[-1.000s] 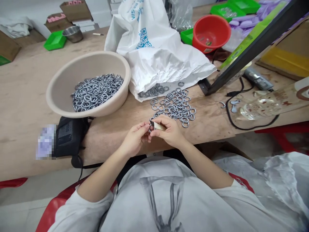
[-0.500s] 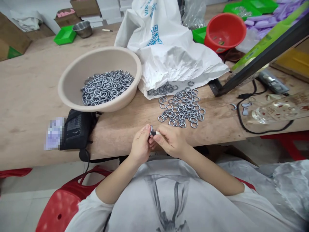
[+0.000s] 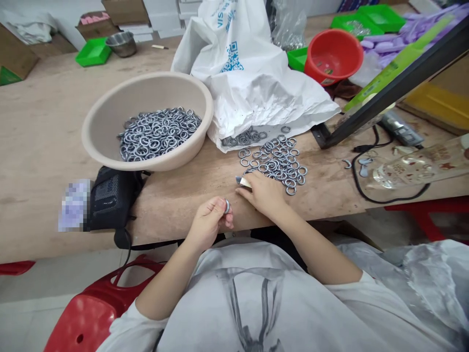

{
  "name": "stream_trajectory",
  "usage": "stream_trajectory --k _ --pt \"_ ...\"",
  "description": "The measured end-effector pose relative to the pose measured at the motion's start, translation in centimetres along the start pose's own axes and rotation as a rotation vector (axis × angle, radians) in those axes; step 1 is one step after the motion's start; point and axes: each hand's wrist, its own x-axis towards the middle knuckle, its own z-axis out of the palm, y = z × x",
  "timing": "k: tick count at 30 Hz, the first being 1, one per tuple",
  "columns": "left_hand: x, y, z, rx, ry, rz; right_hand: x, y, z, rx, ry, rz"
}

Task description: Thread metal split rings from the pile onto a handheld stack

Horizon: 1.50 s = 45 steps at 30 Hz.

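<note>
And away goes the right hand, parted from the left hand and out to its two o'clock, taking the tool off the ring! Across the worktop, reading from that left hand: the white sack slumps between twelve and one, the ring-filled basin squats at eleven, and the loose rings sprawl between one and two, right beside the right hand. Its fingers grip the pale-handled tool, dark tip poking towards ten; whether they touch a ring underneath, I can't tell. The left fingers pinch that single ring, just inside the worktop's near edge. Danger here? A loosened pinch could send it over that edge, and a careless sweep could scatter loose rings or nick a finger, should that tip be sharp. Against the earlier frame: hands apart, ring fully exposed, basin and sack unmoved.
</note>
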Motion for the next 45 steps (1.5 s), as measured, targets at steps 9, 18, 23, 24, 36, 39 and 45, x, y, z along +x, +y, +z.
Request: stream_trajectory --k 9,18,23,24,36,39,45 --pt "2.1 0.5 -1.7 0.103 0.174 0.073 -0.7 -0.7 -1.9 0.299 -0.092 -0.084" --pt "2.1 -0.3 0.6 0.257 -0.041 0.102 -1.9 -1.5 -2.4 0.863 -0.08 -0.064" --pt "1.4 -0.3 2.0 -0.012 -0.026 -0.044 -2.8 -1.9 -1.3 1.113 -0.025 -0.04" --pt "1.2 -0.1 2.1 -0.032 -0.045 -0.068 -2.8 -1.8 -1.2 1.153 -0.027 -0.029" --pt "0.8 0.7 2.8 -0.144 -0.027 -0.132 -4.6 -1.4 -2.0 0.67 0.108 -0.38" --pt "0.9 0.5 2.7 -0.145 -0.025 -0.145 -4.8 -1.5 -1.8 0.614 0.124 -0.395" --pt "0.1 -0.1 2.3 -0.089 -0.159 -0.124 -2.9 -0.2 -1.4 0.435 0.013 -0.139"
